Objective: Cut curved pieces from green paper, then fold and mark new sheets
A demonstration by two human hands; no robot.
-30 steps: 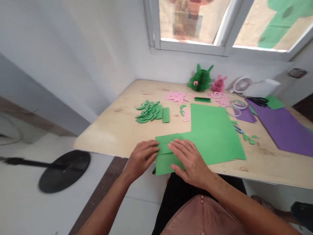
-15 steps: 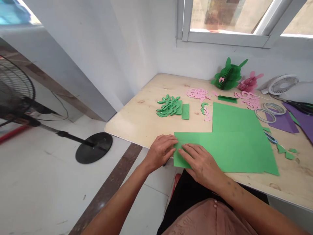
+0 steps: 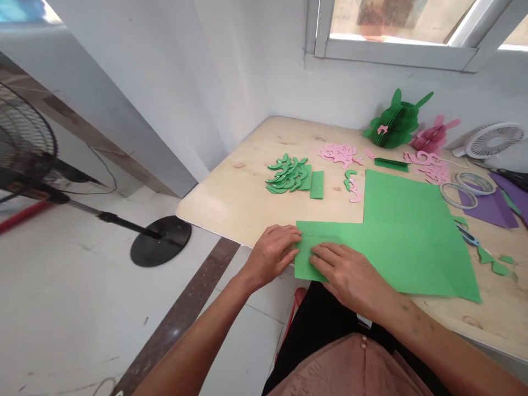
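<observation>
A large green sheet of paper lies on the table, with a narrower part reaching left along the front edge. A faint crease runs across its left end. At the left edge of the sheet, my left hand has its fingers bent around the paper's border. My right hand lies on top of the sheet a little to the right, fingers stretched toward the left and its thumb low near the front edge. Beyond the hands sit a pile of green paper cutouts and a small folded green strip.
Pink paper cutouts, a green paper rabbit and a pink one stand farther back. On the right are tape rolls, scissors, purple paper and a small white fan. A floor fan stands left.
My right hand has slid slightly to the right over the green paper. The left hand stays at the paper's edge. The view has shifted a little.
</observation>
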